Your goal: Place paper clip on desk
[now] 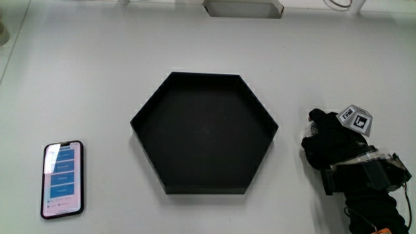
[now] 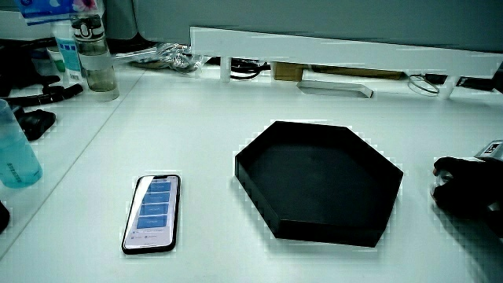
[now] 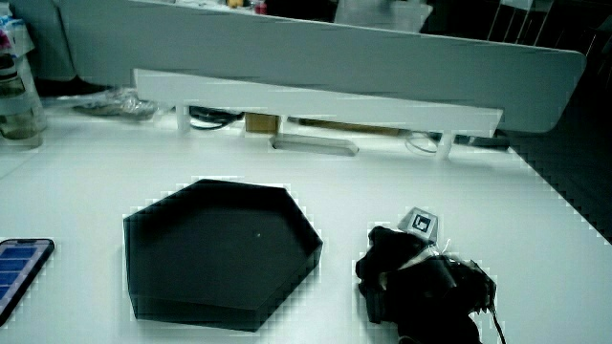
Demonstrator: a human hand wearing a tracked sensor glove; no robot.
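The gloved hand (image 1: 331,146) rests on the white desk beside the black hexagonal tray (image 1: 207,190), at about the same distance from the person as the tray's nearer half. Its fingers are curled into a fist with nothing visible in them. The patterned cube (image 1: 355,119) sits on its back. Both side views show the hand (image 2: 464,189) (image 3: 411,272) low on the desk next to the tray (image 2: 322,232) (image 3: 191,311). The tray's floor looks bare. I see no paper clip in any view.
A phone (image 1: 62,179) lies screen up on the desk, with the tray between it and the hand. A clear bottle (image 2: 94,55) and a teal bottle (image 2: 16,153) stand near the desk's edge. A low white partition (image 3: 316,100) bounds the desk.
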